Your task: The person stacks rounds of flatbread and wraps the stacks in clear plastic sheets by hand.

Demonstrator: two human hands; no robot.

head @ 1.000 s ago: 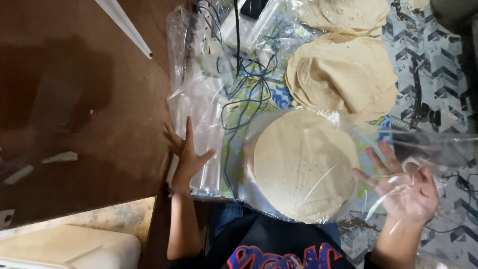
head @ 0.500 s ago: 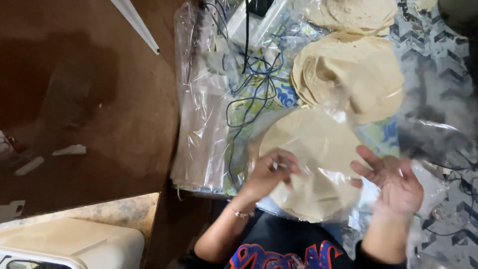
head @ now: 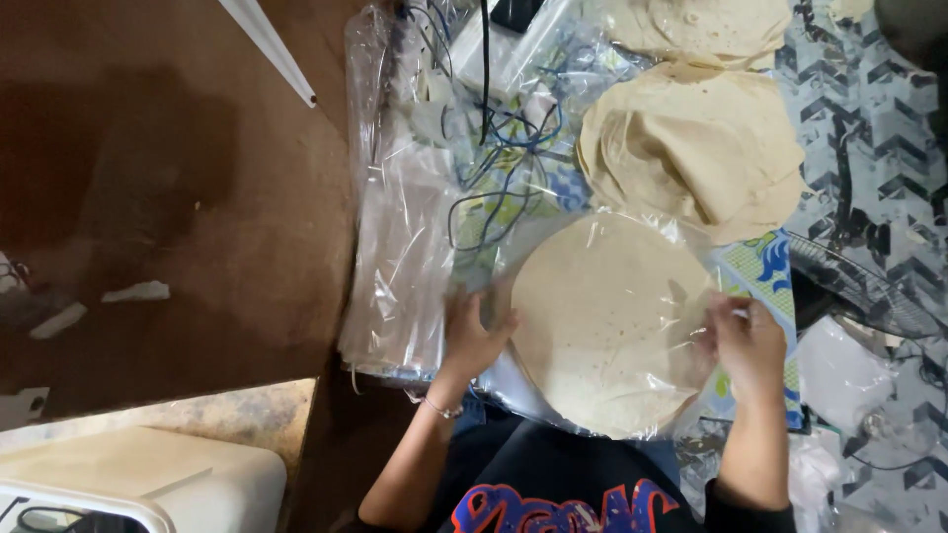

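A: What's closest in?

B: The dark printed shirt (head: 553, 494) at the bottom edge, then both hands on the bagged flatbread (head: 602, 326). The left hand (head: 472, 334) grips the bag's left rim, fingers curled over the plastic. The right hand (head: 746, 341) pinches the clear film at the right rim; I judge it a light grasp, though the fingertips are partly hidden by the glare.

A: And where does that round sit?

B: Right in front of the person, between the hands, inside a clear plastic bag (head: 681, 296), flat on the patterned cloth (head: 765, 271).

A: How would you handle it well?

B: I'd judge it best to keep the round flat and pull the film evenly from both sides, so the bread doesn't fold or tear.

A: Any tight edges?

B: To the left, a pile of empty clear bags (head: 395, 266) lies just beside the left hand, at the border of the brown floor (head: 178, 197). Beyond, tangled blue cords (head: 504, 168) lie near the round's top edge, and a loose stack of flatbreads (head: 696, 148) nearly touches it. Another stack (head: 701, 25) sits farther back.

A: Open room?

B: Mostly leftward on the brown surface; the right is crowded with crumpled plastic (head: 839, 365).
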